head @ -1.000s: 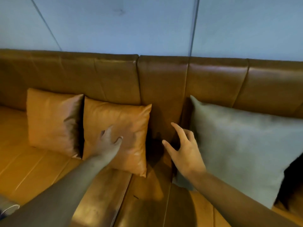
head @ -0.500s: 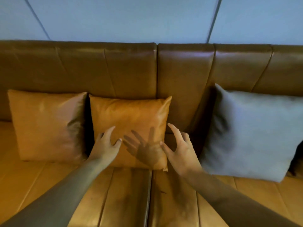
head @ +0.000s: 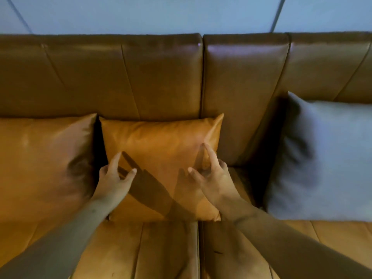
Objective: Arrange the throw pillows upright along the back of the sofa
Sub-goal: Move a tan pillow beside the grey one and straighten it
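Glossy tan leather sofa; hands spread on square leather pillow

Two orange pillows, grey pillow, brown sofa.

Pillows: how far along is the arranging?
Done: left tan pillow and grey pillow stand against the sofa back. In hand: left hand and right hand, fingers spread, at the middle tan pillow, no grip yet. Left: straightening it, if needed.
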